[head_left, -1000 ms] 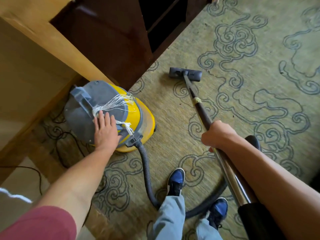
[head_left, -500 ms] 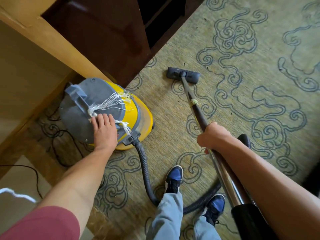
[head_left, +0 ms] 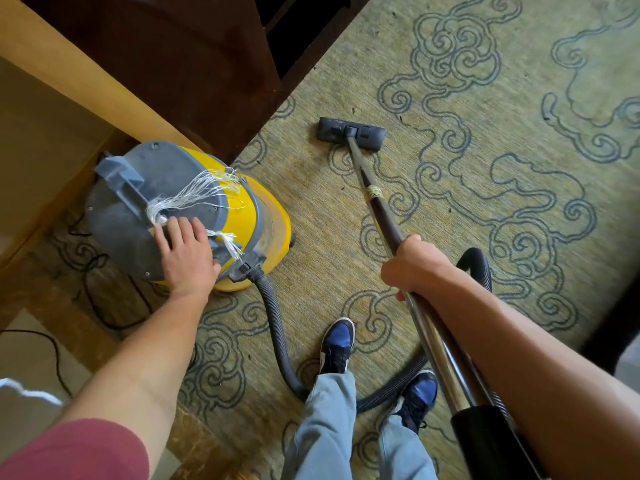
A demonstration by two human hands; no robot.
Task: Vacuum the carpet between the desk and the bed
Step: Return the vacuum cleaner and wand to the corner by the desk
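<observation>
Down on the carpet [head_left: 467,209], the nozzle [head_left: 350,134] lies flat in the upper middle of the frame, just right of the dark desk [head_left: 194,64] that fills the upper left. Its wand [head_left: 381,216] slants down toward the lower right, with a yellowish band wound round it partway along. The right hand [head_left: 414,268] is closed in a fist around the wand at mid-frame. The left hand [head_left: 185,251] lies open, palm down with fingers spread, on the grey lid of the yellow vacuum [head_left: 242,216] at centre left; frayed white strings [head_left: 197,195] trail across the lid beside the fingers. From the vacuum's base a grey hose [head_left: 277,341] curves down, passes between two blue shoes [head_left: 337,344] and loops up behind the right arm. A thin black cord [head_left: 100,306] snakes over the carpet at the left, below a pale wooden panel [head_left: 86,84] that the vacuum stands against. The carpet is olive green, patterned with dark swirling scrolls, and a dark edge shows at the far right.
</observation>
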